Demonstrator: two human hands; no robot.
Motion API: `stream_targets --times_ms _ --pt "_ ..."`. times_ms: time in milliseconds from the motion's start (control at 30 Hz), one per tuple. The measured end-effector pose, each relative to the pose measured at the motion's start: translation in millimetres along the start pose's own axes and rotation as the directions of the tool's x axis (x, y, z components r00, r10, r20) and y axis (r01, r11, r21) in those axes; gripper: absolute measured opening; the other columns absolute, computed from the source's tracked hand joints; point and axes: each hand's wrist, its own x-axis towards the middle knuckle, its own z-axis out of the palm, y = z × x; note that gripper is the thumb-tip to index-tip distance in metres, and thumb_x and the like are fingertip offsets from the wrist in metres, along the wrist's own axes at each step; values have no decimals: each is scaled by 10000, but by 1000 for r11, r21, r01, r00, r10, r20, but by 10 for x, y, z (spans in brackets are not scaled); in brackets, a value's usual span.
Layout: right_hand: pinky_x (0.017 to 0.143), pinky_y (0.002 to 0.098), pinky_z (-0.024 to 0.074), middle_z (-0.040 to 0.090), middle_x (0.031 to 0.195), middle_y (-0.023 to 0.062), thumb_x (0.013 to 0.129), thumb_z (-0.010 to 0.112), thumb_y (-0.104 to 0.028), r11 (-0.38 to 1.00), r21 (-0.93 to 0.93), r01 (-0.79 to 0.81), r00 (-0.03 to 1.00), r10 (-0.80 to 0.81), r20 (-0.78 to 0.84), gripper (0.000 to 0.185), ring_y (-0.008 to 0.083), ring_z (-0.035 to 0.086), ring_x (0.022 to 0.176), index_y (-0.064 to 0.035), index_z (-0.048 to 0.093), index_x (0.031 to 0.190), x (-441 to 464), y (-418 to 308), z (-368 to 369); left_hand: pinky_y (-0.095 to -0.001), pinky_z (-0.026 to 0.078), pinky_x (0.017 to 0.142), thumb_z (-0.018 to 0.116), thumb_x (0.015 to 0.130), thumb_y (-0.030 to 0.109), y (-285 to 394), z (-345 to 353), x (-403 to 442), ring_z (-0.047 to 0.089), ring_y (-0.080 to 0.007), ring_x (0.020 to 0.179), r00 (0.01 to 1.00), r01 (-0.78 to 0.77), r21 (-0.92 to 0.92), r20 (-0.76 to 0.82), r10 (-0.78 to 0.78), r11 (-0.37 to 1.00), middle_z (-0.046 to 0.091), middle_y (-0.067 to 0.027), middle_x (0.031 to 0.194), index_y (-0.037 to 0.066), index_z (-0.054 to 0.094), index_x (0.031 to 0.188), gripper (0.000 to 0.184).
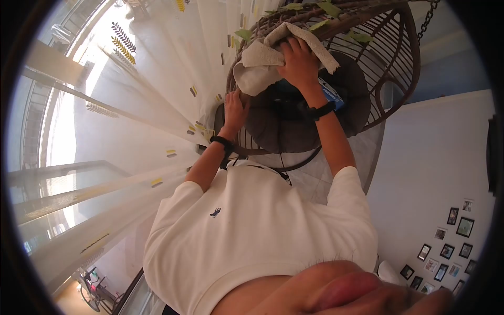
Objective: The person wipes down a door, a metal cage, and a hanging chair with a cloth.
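A wicker hanging chair (pixel 391 63) with a dark round cushion (pixel 349 79) is before me in the head view. My right hand (pixel 300 64) presses a beige cloth (pixel 257 55) against the upper part of the chair's frame, fingers closed on it. The cloth drapes down toward the left side. My left hand (pixel 237 111) grips the chair's left rim, lower than the cloth. Beneath my right wrist, on the cushion, lies a blue and white packet (pixel 332 95), partly covered by my arm. Dark bands are on both wrists.
Sheer curtains (pixel 157 100) with leaf patterns hang close on the left, before a bright window. Green leaves (pixel 329 8) twine along the chair's top, and a chain (pixel 428 21) runs up at right. Small picture frames (pixel 465 227) cover the lower right wall.
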Motion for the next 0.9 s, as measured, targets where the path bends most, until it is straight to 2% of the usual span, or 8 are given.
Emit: stream_targets --times_ms 267,367,567,633,667,767,800,900 --pt "946 431 484 556 1050 74 654 815 -258 986 169 13 997 -26 76 440 297 541 1101 -107 601 1007 -205 -684 44 -514 444 951 741 802 78 -105 -195 -125 479 -470 1124 999 14 18 47 -15 1000 517 -256 1179 -47 460 1223 522" --pt "930 442 478 563 1031 58 649 818 -264 973 230 20 998 -33 50 445 305 556 1073 -113 600 1007 -317 -860 123 -518 428 891 749 783 127 14 -309 -83 504 -428 1001 998 -70 -1 -12 70 998 532 -209 1029 -19 502 1126 447" --pt "939 481 475 595 1104 71 693 768 -193 900 423 107 991 -132 29 393 323 565 1114 -112 624 1049 -645 -1063 103 -495 418 1045 768 787 210 118 -504 -54 498 -421 1240 988 -156 111 12 155 982 569 -202 1321 53 555 1337 610" --pt "918 486 482 605 1099 72 704 751 -178 896 425 125 986 -159 45 383 325 580 1090 -119 639 1065 -729 -1052 100 -486 414 1082 766 795 233 87 -515 -100 523 -379 1280 966 244 -272 152 -209 931 573 -167 1382 104 576 1353 604" --pt "896 490 490 616 1094 73 715 735 -162 895 421 144 981 -185 57 376 327 595 1066 -126 653 1080 -750 -1019 89 -489 445 1044 766 799 241 117 -529 -88 589 -368 1184 978 206 -296 98 -185 933 623 -155 1301 103 586 1337 583" --pt "839 492 498 627 1064 64 731 708 -156 949 288 127 992 -129 -10 363 329 614 1005 -137 671 1092 -691 -684 153 -469 454 1026 764 796 219 50 -497 -83 544 -406 1221 989 26 68 144 -36 997 595 -183 1323 70 572 1327 583" --pt "835 498 489 622 1067 78 745 693 -154 958 282 61 997 -70 23 352 347 605 1002 -125 666 1095 -637 -534 57 -472 467 975 747 791 148 199 -503 -70 531 -437 1173 995 -45 105 -89 54 993 594 -207 1254 21 533 1321 586" --pt "838 521 469 607 1069 122 769 673 -155 965 259 -36 998 47 -38 338 390 587 1001 -92 655 1101 -427 -294 -119 -502 459 936 730 780 85 289 -552 -58 519 -440 1106 998 1 34 -61 1 999 580 -214 1158 -16 494 1314 593"
